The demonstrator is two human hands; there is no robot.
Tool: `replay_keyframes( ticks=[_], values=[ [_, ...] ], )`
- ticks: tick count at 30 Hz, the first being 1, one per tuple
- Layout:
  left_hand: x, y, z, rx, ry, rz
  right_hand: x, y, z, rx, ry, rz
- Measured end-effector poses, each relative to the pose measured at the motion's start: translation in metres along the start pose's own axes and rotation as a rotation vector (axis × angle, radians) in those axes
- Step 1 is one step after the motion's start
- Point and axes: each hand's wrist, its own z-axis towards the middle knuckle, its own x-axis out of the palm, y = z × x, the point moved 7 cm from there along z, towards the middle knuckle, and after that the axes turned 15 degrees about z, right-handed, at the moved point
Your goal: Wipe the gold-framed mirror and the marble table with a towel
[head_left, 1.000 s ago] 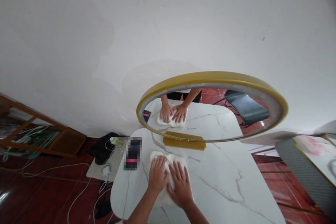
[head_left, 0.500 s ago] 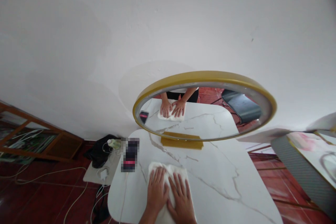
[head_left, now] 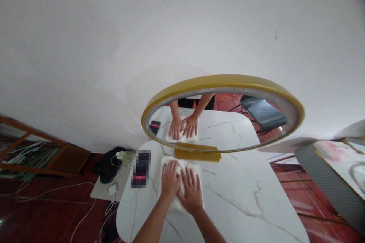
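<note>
Left hand [head_left: 170, 182] and right hand [head_left: 191, 190], both bare, lie palm down and side by side on a roughly rectangular piece of soft white cloth [head_left: 176, 204]; the fingers are extended and point away from the wearer, those of the right more widely spread, and neither hand is clenched or visibly gripping the fabric. The cloth rests flat, with slight wrinkles, on a white, round-cornered table [head_left: 236, 190] patterned with grey-brown marble veins. Its far edge lies close to the flat gold base [head_left: 196, 155] of a large round mirror with a gold rim [head_left: 225, 80]; whether cloth and base touch cannot be determined. Reflected in the glass are both hands on the cloth, part of the tabletop and a black chair with a curved seat [head_left: 264, 114]. Near the table's left edge, apart from the cloth, lies a dark rectangular object with a pink band [head_left: 141, 168], blurred by pixelation, with a thin pale cable [head_left: 135, 209] extending toward the wearer. Lower left, beside the table, a pale surface [head_left: 97, 191] supports a white plug-like adapter [head_left: 113, 190], a pale green bottle [head_left: 123, 156] and a limp black bag [head_left: 106, 166]. Behind stands a plain white wall [head_left: 182, 26]; red tiles [head_left: 42, 212] cover the floor.
</note>
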Motion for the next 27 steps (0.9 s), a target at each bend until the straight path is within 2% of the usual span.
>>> replay_keyframes(
  ticks=[4, 7, 12, 17, 21, 27],
  values=[
    [-0.003, -0.002, -0.007, -0.001, 0.005, -0.031, -0.006, 0.001, -0.010, -0.002, 0.000, -0.008],
    [-0.002, -0.009, -0.023, 0.040, -0.015, -0.040, -0.013, 0.002, -0.027, -0.019, 0.003, -0.020],
    [0.000, -0.037, -0.074, 0.143, -0.094, -0.003, -0.019, -0.012, -0.075, -0.060, 0.002, -0.071],
    [0.001, -0.067, -0.107, 0.202, -0.124, 0.054, -0.019, -0.035, -0.114, -0.111, -0.114, -0.136],
    [0.003, -0.074, -0.104, 0.220, -0.145, 0.052, -0.018, -0.046, -0.114, -0.121, -0.099, -0.157],
    [0.008, -0.075, -0.070, 0.198, -0.092, 0.000, -0.031, -0.054, -0.082, -0.036, -0.008, -0.100]
  ],
)
